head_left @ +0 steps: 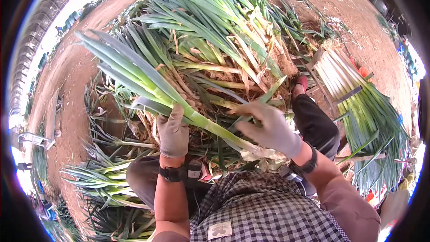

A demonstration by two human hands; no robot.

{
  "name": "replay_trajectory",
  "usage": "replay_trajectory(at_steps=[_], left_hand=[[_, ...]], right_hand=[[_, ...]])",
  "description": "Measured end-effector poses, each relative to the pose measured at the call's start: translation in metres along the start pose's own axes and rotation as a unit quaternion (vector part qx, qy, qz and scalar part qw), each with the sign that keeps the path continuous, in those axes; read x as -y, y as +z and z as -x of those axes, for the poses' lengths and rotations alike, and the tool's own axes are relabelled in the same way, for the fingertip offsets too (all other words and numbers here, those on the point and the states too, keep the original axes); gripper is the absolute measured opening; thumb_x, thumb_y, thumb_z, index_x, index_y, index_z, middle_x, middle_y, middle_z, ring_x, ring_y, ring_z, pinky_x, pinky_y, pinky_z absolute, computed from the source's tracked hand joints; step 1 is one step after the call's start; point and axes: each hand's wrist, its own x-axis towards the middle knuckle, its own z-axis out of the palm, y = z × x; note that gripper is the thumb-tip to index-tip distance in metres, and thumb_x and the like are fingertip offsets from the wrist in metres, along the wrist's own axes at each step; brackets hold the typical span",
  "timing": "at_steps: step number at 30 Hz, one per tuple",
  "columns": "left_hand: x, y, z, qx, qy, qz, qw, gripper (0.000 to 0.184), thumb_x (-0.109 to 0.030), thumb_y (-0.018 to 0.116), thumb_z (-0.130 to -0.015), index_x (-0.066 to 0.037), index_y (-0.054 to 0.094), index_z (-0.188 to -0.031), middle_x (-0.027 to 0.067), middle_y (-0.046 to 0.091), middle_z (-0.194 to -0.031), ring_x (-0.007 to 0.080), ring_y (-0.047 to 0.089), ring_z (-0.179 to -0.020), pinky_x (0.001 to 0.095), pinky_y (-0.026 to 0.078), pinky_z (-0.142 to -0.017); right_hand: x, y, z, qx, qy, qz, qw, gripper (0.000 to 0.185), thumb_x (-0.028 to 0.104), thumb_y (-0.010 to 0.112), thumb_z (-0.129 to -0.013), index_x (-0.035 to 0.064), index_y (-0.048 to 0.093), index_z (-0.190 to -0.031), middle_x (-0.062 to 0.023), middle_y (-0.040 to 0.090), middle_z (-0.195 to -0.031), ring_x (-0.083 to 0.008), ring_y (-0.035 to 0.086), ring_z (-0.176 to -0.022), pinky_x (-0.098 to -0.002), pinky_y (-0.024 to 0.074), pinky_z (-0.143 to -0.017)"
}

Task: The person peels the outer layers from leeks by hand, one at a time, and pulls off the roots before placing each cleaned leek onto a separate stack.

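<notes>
A long green onion [204, 122] lies slantwise in front of me, its leaves toward the upper left and its pale root end at the lower right. My left hand [173, 132], in a light work glove, is closed around its upper stalk. Just above the lower stalk is my right hand [271, 125], also gloved and slightly blurred. Its fingers are curled, and a loose green onion leaf [274, 88] runs between thumb and fingers and sticks out beyond the hand. The exact grip is partly hidden.
A large heap of untrimmed green onions [215, 13] with dry roots lies ahead. On the right, a bundle of cleaned green onions [354, 89] rests on a rack [320, 78]. More green onions [105, 181] lie at the left. Beyond is bare dirt ground [67, 103].
</notes>
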Motion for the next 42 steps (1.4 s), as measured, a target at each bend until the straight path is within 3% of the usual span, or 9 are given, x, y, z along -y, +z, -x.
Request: replay_trajectory(at_steps=[2, 5, 10, 13, 28, 31, 38, 39, 42], left_hand=[[-0.007, 0.004, 0.003, 0.054, -0.015, 0.045, 0.997, 0.036, -0.026, 0.064, -0.092, 0.000, 0.058, -0.116, 0.0093, 0.065, -0.097, 0.0195, 0.064, -0.089, 0.0340, 0.052, -0.079], [-0.003, 0.006, 0.005, 0.086, -0.018, 0.090, 0.992, 0.049, -0.037, 0.070, -0.086, 0.000, 0.058, -0.115, 0.0104, 0.065, -0.092, 0.0208, 0.064, -0.085, 0.0344, 0.053, -0.076], [-0.003, -0.002, 0.007, 0.161, -0.047, 0.109, 0.980, 0.056, -0.044, 0.078, -0.076, -0.001, 0.060, -0.107, 0.0083, 0.063, -0.089, 0.0221, 0.063, -0.077, 0.0327, 0.051, -0.066], [-0.002, -0.005, 0.006, 0.198, -0.044, 0.133, 0.970, 0.055, -0.041, 0.079, -0.075, 0.000, 0.060, -0.106, 0.0067, 0.062, -0.090, 0.0247, 0.064, -0.080, 0.0361, 0.053, -0.068], [0.000, -0.008, 0.011, 0.268, -0.075, 0.192, 0.941, 0.049, -0.032, 0.083, -0.071, 0.000, 0.064, -0.103, 0.0101, 0.066, -0.091, 0.0296, 0.065, -0.077, 0.0407, 0.054, -0.066], [-0.005, 0.008, 0.015, 0.284, -0.037, 0.224, 0.932, 0.040, -0.030, 0.079, -0.076, -0.001, 0.061, -0.098, 0.0116, 0.061, -0.071, 0.0246, 0.058, -0.061, 0.0343, 0.048, -0.055], [0.005, 0.030, 0.028, 0.343, -0.068, 0.254, 0.902, 0.045, -0.042, 0.073, -0.081, -0.004, 0.062, -0.102, 0.0105, 0.064, -0.075, 0.0244, 0.060, -0.065, 0.0394, 0.050, -0.062], [0.007, 0.029, 0.033, 0.357, -0.173, 0.289, 0.871, 0.059, -0.042, 0.077, -0.076, 0.003, 0.061, -0.110, 0.0152, 0.068, -0.092, 0.0289, 0.067, -0.087, 0.0402, 0.054, -0.080], [0.017, 0.047, 0.052, 0.414, -0.239, 0.262, 0.838, 0.055, -0.036, 0.075, -0.081, 0.004, 0.058, -0.115, 0.0152, 0.068, -0.099, 0.0251, 0.067, -0.092, 0.0376, 0.053, -0.084]], right_hand=[[0.011, 0.016, -0.020, 0.127, 0.114, -0.287, 0.943, 0.034, 0.022, 0.067, -0.082, -0.0033, 0.067, -0.104, -0.0112, 0.069, -0.097, -0.0159, 0.065, -0.084, -0.0297, 0.0505, -0.077], [0.022, 0.023, -0.036, 0.287, 0.255, -0.387, 0.838, 0.032, 0.018, 0.065, -0.083, -0.0062, 0.066, -0.104, -0.0085, 0.071, -0.093, -0.0119, 0.064, -0.080, -0.0256, 0.0511, -0.077], [0.013, 0.034, -0.030, 0.304, 0.231, -0.368, 0.847, 0.037, 0.010, 0.060, -0.071, -0.0069, 0.068, -0.104, -0.0092, 0.071, -0.089, -0.0129, 0.065, -0.081, -0.0251, 0.0499, -0.081], [0.011, 0.027, -0.026, 0.308, 0.229, -0.459, 0.801, 0.038, 0.010, 0.061, -0.073, -0.0066, 0.068, -0.106, -0.0091, 0.072, -0.090, -0.0134, 0.064, -0.081, -0.0252, 0.0491, -0.081], [0.027, 0.013, -0.016, 0.341, 0.274, -0.335, 0.834, 0.027, 0.014, 0.071, -0.080, -0.0041, 0.070, -0.100, -0.0015, 0.070, -0.086, -0.0057, 0.060, -0.073, -0.0208, 0.0480, -0.069], [0.020, 0.020, -0.008, 0.343, 0.242, -0.385, 0.822, 0.025, 0.013, 0.070, -0.083, -0.0038, 0.069, -0.102, -0.0017, 0.070, -0.088, -0.0046, 0.060, -0.073, -0.0198, 0.0481, -0.069], [0.028, 0.061, 0.018, 0.531, 0.261, -0.470, 0.655, 0.021, 0.020, 0.067, -0.088, -0.0011, 0.067, -0.087, -0.0031, 0.062, -0.072, -0.0072, 0.056, -0.063, -0.0248, 0.0462, -0.057], [0.029, 0.069, 0.025, 0.529, 0.310, -0.398, 0.682, 0.016, 0.015, 0.064, -0.089, -0.0010, 0.065, -0.089, -0.0031, 0.062, -0.074, -0.0081, 0.056, -0.066, -0.0250, 0.0481, -0.060], [0.032, 0.046, 0.019, 0.468, 0.240, -0.088, 0.846, 0.027, 0.020, 0.068, -0.086, 0.0013, 0.064, -0.105, 0.0003, 0.063, -0.083, -0.0101, 0.058, -0.074, -0.0237, 0.0477, -0.065]])
